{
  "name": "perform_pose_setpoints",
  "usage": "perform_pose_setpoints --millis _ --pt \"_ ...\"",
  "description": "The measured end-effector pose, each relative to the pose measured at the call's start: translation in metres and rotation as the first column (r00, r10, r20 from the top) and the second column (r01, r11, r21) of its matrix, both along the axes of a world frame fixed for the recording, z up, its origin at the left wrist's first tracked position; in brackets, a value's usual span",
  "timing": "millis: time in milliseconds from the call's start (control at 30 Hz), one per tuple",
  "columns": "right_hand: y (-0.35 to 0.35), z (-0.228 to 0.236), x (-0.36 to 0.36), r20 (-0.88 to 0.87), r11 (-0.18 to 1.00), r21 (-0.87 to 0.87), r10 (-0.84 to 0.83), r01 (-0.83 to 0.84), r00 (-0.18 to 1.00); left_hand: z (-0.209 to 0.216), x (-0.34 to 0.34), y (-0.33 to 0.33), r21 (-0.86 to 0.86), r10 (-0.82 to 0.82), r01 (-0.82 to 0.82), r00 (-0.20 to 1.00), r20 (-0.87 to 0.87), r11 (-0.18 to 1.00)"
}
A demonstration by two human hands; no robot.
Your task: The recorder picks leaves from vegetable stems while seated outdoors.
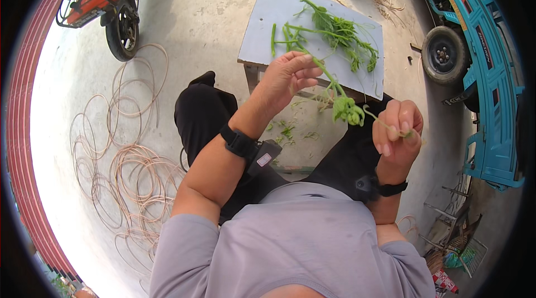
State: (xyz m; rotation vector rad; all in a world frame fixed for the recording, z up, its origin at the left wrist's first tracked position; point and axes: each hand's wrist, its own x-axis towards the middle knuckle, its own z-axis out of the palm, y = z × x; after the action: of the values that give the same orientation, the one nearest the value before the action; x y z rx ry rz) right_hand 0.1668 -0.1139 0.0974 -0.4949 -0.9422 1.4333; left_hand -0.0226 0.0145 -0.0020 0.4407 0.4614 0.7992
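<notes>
Red scooter (121, 30): parked at the far left, well apart from the work.
Coiled strips (134, 172): loose loops of pale cane-like material on the floor below it, apart from the greens.
Cut stem piece (273, 40): short and bare, lying at the table's left side; it looks finished with.
Floor scraps (287, 130): small torn green bits below the table's near edge, suggesting some stripping is already done.
Left hand (291, 73): thumb and forefinger closed on the green stem, the other fingers loosely curled.
Green stem (329, 74): held up over the table's near edge, slanting down to the right; its leafy tip (348, 111) is still on, so this one seems only partly worked.
Table (282, 1): pale top, beyond the knees.
Leafy bunch (340, 32): on the tabletop, leaves and tendrils still attached; probably most of what is left.
Right hand (399, 127): fingertips pinched shut on a thin tendril (379, 122); whether that tendril remains joined to the tip, I cannot tell.
Blue vehicle (490, 69): at the far right, apart from everything handled.
</notes>
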Motion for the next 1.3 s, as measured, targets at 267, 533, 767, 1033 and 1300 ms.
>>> perform_pose_setpoints --millis 267,533,767,1033,1300 --pt "0.000 0.013 0.002 -0.017 0.986 0.151 0.071 -0.068 0.997 0.009 0.000 -0.004 0.093 -0.034 0.045 0.993 -0.114 0.995" --pt "0.002 0.006 -0.012 0.608 0.954 -0.278 0.084 0.112 0.790 0.010 0.001 -0.009 0.265 -0.088 0.161 0.959 -0.269 0.951" --pt "0.019 -0.036 -0.035 0.898 0.874 -0.036 -0.185 0.485 0.399 0.011 0.002 -0.011 0.301 -0.056 0.127 0.971 -0.234 0.945" --pt "0.029 -0.041 -0.044 0.917 0.815 0.270 -0.380 0.513 0.122 0.013 0.002 -0.013 0.263 -0.089 0.169 0.952 -0.291 0.950" --pt "0.031 -0.044 -0.045 0.952 0.839 0.262 -0.305 0.478 0.014 0.012 0.004 -0.016 0.283 -0.037 0.156 0.922 -0.385 0.946"
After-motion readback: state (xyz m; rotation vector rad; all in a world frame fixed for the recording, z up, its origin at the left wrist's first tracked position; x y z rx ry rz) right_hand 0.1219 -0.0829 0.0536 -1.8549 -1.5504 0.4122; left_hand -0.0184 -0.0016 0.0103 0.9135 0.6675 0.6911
